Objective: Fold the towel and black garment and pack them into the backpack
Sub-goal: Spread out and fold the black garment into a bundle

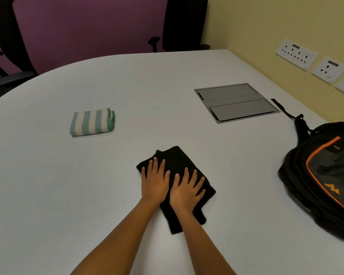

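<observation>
A black garment lies folded into a narrow strip on the white table, near its front middle. My left hand and my right hand press flat on it side by side, fingers straight and spread. A green and white striped towel sits folded in a small square to the far left, apart from both hands. The black backpack with orange trim lies on its back at the right edge of the table; I cannot tell whether its zip is undone.
A grey cable hatch is set into the table at the back right, with a backpack strap trailing beside it. Office chairs stand behind the table. Wall sockets line the yellow wall at right.
</observation>
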